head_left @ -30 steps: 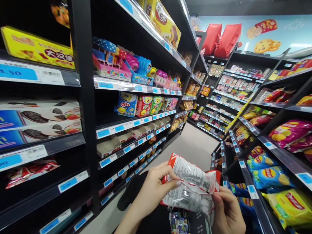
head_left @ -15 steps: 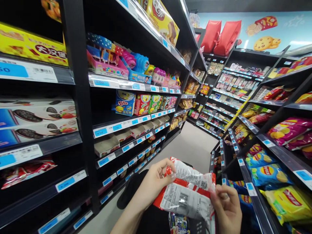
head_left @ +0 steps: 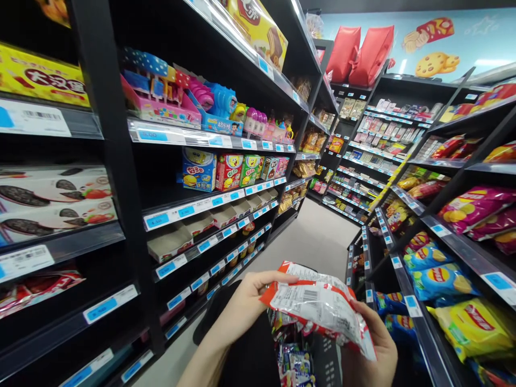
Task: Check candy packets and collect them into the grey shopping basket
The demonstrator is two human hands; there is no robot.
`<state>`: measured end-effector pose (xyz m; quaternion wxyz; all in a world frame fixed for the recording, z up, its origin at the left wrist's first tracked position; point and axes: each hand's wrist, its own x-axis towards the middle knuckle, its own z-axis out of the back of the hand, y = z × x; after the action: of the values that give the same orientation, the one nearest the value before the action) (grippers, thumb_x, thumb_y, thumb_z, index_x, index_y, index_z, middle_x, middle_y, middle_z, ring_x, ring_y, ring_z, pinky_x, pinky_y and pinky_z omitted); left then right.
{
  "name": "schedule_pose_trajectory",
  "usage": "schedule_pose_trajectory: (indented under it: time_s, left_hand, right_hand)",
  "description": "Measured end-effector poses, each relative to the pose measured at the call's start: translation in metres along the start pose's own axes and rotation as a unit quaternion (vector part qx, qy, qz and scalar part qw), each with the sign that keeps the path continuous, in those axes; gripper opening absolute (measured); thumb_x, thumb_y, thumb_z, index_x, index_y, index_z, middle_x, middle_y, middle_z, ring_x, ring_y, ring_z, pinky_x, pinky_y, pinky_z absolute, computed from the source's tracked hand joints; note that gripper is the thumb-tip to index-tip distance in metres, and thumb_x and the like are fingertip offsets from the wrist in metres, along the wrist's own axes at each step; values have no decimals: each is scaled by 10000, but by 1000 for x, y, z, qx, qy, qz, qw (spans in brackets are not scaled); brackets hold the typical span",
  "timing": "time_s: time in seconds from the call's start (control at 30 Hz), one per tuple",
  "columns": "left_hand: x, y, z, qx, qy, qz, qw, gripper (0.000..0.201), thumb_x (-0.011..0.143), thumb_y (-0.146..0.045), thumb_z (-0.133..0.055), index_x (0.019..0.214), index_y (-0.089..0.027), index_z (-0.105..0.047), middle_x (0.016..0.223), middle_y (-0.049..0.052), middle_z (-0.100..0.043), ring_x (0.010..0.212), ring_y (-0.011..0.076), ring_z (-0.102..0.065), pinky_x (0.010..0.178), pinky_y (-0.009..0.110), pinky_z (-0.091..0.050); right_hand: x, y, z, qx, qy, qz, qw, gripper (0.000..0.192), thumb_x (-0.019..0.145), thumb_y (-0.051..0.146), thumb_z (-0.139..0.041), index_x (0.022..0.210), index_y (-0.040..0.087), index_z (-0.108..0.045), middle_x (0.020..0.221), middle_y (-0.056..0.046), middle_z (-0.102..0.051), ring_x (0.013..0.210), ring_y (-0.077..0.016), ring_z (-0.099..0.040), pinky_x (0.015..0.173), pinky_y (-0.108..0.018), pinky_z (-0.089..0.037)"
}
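Note:
A pair of red-and-white snack packets [head_left: 318, 306] is held in front of me, printed backs with a barcode facing up. The two overlap, one lying behind the other. At their left edge, my left hand [head_left: 248, 303] is closed, its thumb and fingers pinching the red corner. My right hand [head_left: 374, 336] grips the right end, thumb on top and the other fingers underneath, partly hidden. Below the packets is a dark grey basket [head_left: 329, 359] with slotted sides. Small blue-and-white wrapped snacks [head_left: 297, 363] lie inside it.
Shelves on the left carry yellow boxes [head_left: 44, 78], cookie boxes [head_left: 56, 215] and small snack cartons [head_left: 197, 171]. Chip bags [head_left: 478, 330] fill the shelves close on my right. A grey aisle floor [head_left: 322, 226] runs ahead to a back shelf with red bags [head_left: 358, 56] on top.
The packets have tilted and bulge more, their right end swinging down and toward me. My right hand has moved lower with them. More of the basket's contents shows below. The view has shifted slightly.

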<state>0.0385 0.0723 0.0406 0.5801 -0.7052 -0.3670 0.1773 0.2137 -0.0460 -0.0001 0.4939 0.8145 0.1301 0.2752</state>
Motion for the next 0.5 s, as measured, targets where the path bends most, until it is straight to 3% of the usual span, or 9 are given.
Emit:
schedule_pose_trajectory:
  time_s: [0.07, 0.13, 0.23, 0.37, 0.5]
  left_hand:
    - [2, 0, -2, 114, -59, -52, 990, 203, 807, -321, -612, 833, -179, -754, 881, 71, -655, 805, 210, -582, 757, 320, -447]
    - [4, 0, -4, 218, -125, -103, 963, 290, 828, -370, -557, 640, -177, -665, 822, 44, -523, 794, 206, -507, 740, 325, -416]
    - [4, 0, -6, 307, -179, -131, 925, 386, 840, -412, -502, 532, -181, -477, 826, 20, -375, 831, 216, -427, 793, 352, -381]
    - [2, 0, -7, 315, -152, -113, 930, 369, 872, -435, -412, 618, -182, -498, 925, 38, -350, 933, 245, -412, 891, 385, -346]
    - [1, -1, -8, 292, -132, -86, 943, 371, 875, -437, -376, 633, -180, -488, 971, 56, -356, 943, 250, -430, 880, 384, -362]
  right_hand:
    - [2, 3, -3, -67, -7, 65, 996, 244, 613, 339, -845, 756, 173, -737, 720, -39, -720, 638, -196, -652, 582, -270, -506]
    - [3, 7, -6, -123, -19, 113, 986, 245, 682, 395, -793, 684, 170, -694, 640, 3, -626, 580, -144, -562, 540, -236, -447]
    - [1, 10, -10, -179, -14, 112, 977, 338, 760, 454, -714, 601, 180, -595, 596, 40, -496, 546, -109, -448, 512, -216, -375]
    - [-3, 13, -16, -191, 8, 51, 980, 386, 789, 510, -663, 608, 190, -545, 573, 49, -476, 530, -109, -426, 501, -212, -357]
    - [-3, 12, -18, -161, 22, 19, 987, 393, 782, 530, -660, 623, 195, -529, 561, 49, -496, 510, -111, -440, 485, -208, -369]
